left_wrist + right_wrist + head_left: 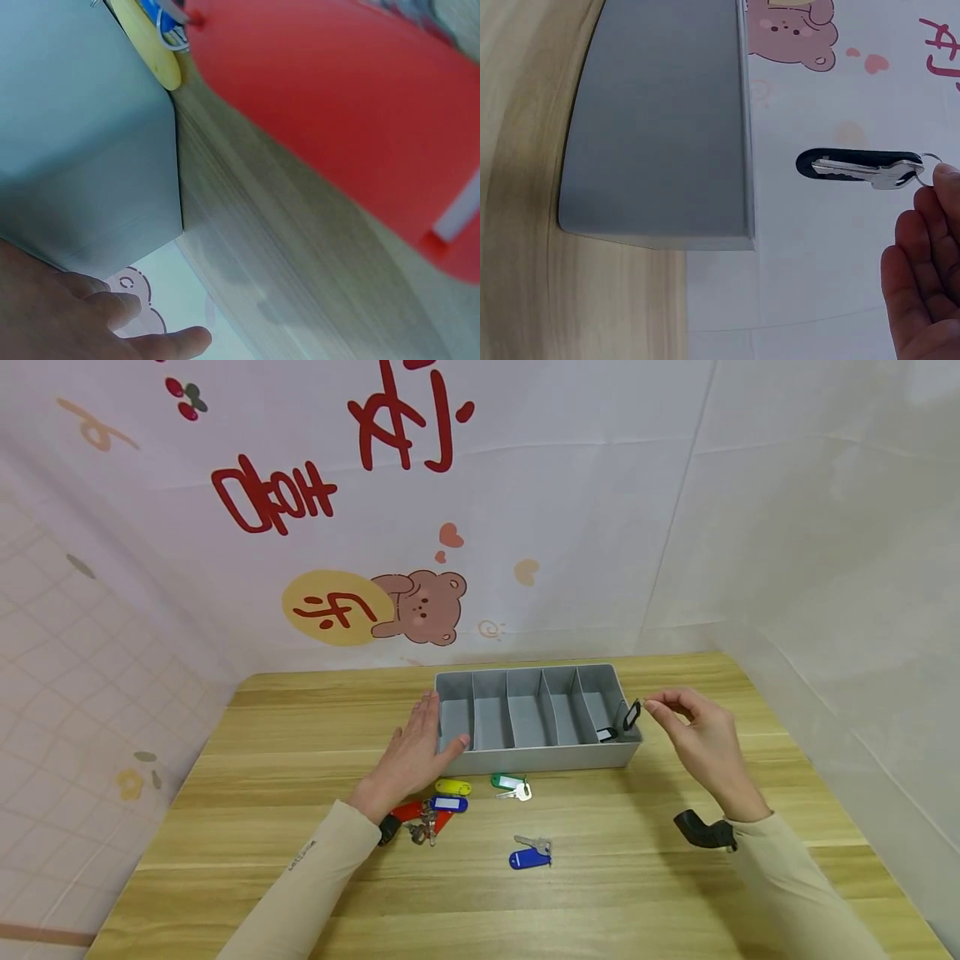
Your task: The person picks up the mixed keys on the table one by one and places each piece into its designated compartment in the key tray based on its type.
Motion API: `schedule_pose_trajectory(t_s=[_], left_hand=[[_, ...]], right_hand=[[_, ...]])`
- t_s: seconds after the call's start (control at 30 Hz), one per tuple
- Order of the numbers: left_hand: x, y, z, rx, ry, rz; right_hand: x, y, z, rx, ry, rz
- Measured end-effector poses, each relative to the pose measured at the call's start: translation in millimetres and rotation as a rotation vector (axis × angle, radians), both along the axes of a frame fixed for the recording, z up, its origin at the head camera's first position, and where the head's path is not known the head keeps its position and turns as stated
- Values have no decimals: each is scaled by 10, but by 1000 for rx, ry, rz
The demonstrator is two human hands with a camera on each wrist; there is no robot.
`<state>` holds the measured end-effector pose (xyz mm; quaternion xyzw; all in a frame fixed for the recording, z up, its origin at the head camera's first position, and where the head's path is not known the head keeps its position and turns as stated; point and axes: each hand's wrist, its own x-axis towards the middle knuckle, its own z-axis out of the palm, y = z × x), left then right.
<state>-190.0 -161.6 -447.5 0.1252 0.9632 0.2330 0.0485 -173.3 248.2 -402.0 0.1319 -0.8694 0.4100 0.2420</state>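
My right hand [697, 735] pinches the small ring of a black key tag [632, 716] between thumb and forefinger. In the right wrist view, a silver key [855, 171] hangs alongside this tag. The tag is over the right end of a grey compartment box [536, 762]. Inside the rightmost compartment lies another black key tag [607, 735]. At the box's left end, my left hand [408, 747] rests against the wall with straight fingers, the thumb over the front rim.
By my left wrist lie a yellow tag [453, 787], a blue tag [449, 804] and red tags [407, 812] with keys. A green tag [508, 782] with a key lies before the box, and another blue tag [529, 858] nearer me. A white printed curtain [570, 510] hangs behind the table.
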Motion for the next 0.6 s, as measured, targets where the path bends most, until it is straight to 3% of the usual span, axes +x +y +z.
schedule_pose_trajectory(t_s=[0.23,0.6], left_hand=[[-3,9,-1,-7,10,-3],[-5,-1,-21,0,19,-4]], right_hand=[[-157,-65,-80,-49,-10,7],[-384,-129,-330,68,74,33]])
